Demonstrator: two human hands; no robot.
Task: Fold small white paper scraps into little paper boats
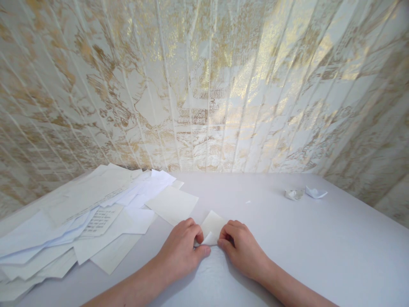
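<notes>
A small cream sheet of paper [212, 224] lies on the white table between my two hands, one corner pointing away from me. Its near edge is folded, and a small flap stands slightly raised there. My left hand [185, 245] pinches the left end of that fold, thumb in front and fingers curled behind. At the right end, my right hand [241, 247] closes on the paper between thumb and curled fingers. Parts of the sheet's sides are hidden under my fingers.
A spread pile of loose papers [128, 221], some printed, covers the table's left side. One cream sheet [174, 204] sticks out near my left hand. Two small folded paper boats [294, 195] [315, 192] stand at the back right. A patterned curtain [204, 85] hangs behind the table [319, 247].
</notes>
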